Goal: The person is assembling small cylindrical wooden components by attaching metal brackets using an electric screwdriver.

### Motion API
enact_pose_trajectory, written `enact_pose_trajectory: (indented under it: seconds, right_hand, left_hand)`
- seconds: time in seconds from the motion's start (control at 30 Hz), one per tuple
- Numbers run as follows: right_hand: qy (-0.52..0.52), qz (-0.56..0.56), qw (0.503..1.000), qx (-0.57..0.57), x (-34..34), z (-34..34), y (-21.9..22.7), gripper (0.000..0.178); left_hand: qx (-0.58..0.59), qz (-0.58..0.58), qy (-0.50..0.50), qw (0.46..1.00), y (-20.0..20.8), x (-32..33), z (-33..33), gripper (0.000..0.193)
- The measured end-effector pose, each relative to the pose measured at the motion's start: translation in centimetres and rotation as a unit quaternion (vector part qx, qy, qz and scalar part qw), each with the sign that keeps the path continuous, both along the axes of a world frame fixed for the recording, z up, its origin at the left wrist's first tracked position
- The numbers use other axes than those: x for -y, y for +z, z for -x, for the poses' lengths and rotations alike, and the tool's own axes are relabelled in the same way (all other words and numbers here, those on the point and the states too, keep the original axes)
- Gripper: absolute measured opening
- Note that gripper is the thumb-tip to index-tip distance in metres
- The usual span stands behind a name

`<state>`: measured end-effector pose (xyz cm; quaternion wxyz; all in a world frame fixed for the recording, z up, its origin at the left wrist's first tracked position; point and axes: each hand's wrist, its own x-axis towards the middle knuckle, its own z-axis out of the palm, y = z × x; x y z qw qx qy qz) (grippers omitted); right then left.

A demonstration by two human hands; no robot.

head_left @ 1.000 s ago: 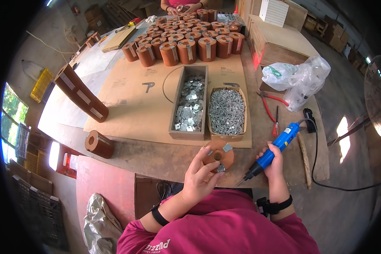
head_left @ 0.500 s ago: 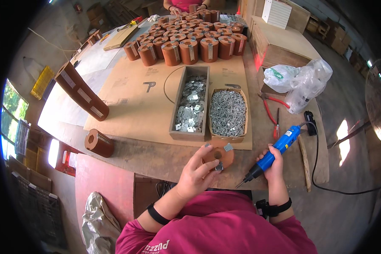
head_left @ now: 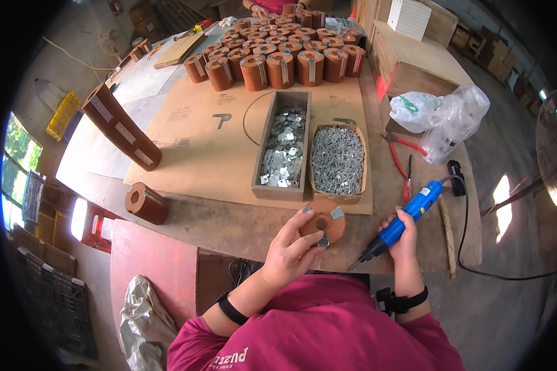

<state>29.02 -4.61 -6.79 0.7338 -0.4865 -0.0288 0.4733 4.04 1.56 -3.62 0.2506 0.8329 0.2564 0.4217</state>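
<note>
My left hand (head_left: 291,249) is closed on a reddish-brown cylinder (head_left: 335,226) near the table's front edge. Its end face, with a round hole, is turned up toward me. Small square metal plates (head_left: 337,213) sit around that face's rim, and my fingers touch two of them. In my right hand (head_left: 403,238) is a blue corded electric screwdriver (head_left: 408,213), its tip pointing down and left, apart from the cylinder. Beyond my hands stand a long box of loose metal plates (head_left: 283,148) and a cardboard box full of screws (head_left: 338,159).
Many similar cylinders (head_left: 280,69) stand grouped at the far side, where another person's hand (head_left: 259,12) shows. A leaning stack of cylinders (head_left: 119,128) and a single cylinder (head_left: 147,204) are at left. Red-handled pliers (head_left: 397,154), plastic bags (head_left: 442,117) and a wooden stick (head_left: 447,238) lie right.
The whole view has shifted slightly. My left hand still grips the cylinder, now tipped a little with its face more in view. The screwdriver stays in my right hand, hardly moved.
</note>
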Motion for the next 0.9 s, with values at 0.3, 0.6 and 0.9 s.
enact_pose_trajectory:
  seconds: [0.3, 0.6, 0.9]
  right_hand:
    - [0.002, -0.014, 1.000, -0.013, -0.1, -0.3, -0.2, 0.031]
    - [0.001, -0.009, 1.000, -0.018, 0.0, -0.2, -0.3, 0.030]
    - [0.011, 0.008, 1.000, -0.007, 0.0, -0.1, 0.0, 0.030]
  left_hand:
    - [-0.007, 0.013, 0.010, 1.000, 2.4, -0.7, 0.4, 0.056]
    - [-0.089, 0.003, 0.027, 0.996, 8.2, -9.7, -3.3, 0.030]
    - [-0.495, -0.010, -0.033, 0.868, 4.8, -13.2, -9.9, 0.023]
